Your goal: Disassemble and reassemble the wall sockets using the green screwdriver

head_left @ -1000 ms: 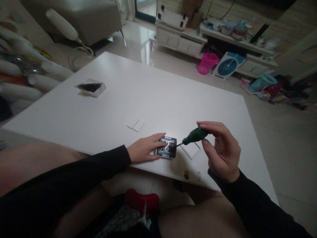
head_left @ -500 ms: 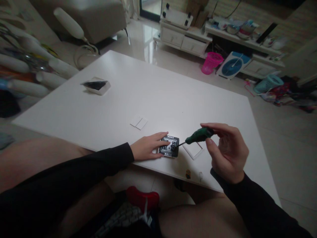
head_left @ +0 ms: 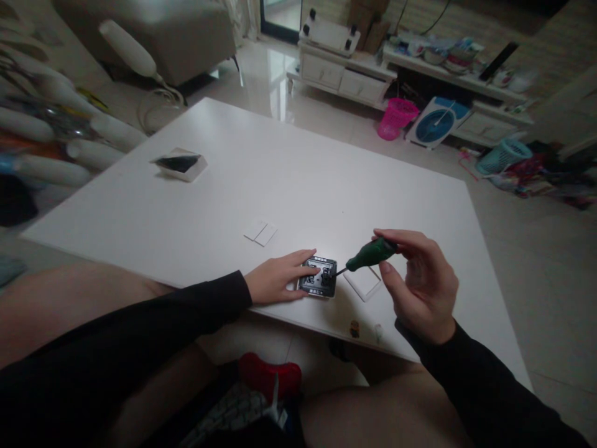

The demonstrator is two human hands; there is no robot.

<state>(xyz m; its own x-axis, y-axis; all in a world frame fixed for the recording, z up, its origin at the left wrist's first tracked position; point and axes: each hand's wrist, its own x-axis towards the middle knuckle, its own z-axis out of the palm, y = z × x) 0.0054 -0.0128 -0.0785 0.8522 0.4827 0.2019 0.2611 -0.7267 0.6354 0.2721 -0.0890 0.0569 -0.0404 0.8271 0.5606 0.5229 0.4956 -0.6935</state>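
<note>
My right hand [head_left: 422, 280] pinches the green handle of a screwdriver [head_left: 373, 254] between thumb and fingers. The shaft slants down left, and its tip meets the right part of a wall switch [head_left: 328, 286] whose dark inner mechanism faces up. Around that switch, my left hand [head_left: 280, 277] has its fingers spread over the top edge, the middle and the lower edge, holding it against the table. Partly behind the screwdriver lies a white square cover frame [head_left: 361, 289]. Two white rocker plates [head_left: 261, 233] lie side by side beyond my left hand.
Near the front edge of the white table [head_left: 298, 168] lie a small brown-yellow piece [head_left: 355, 328] and a small clear piece [head_left: 378, 333]. An open white box [head_left: 193, 171] with dark wrapping stands at the far left. My legs are under the front edge.
My right hand and the screwdriver handle have shifted slightly left, while the tip stays on the switch. My left hand keeps its place on the switch.
</note>
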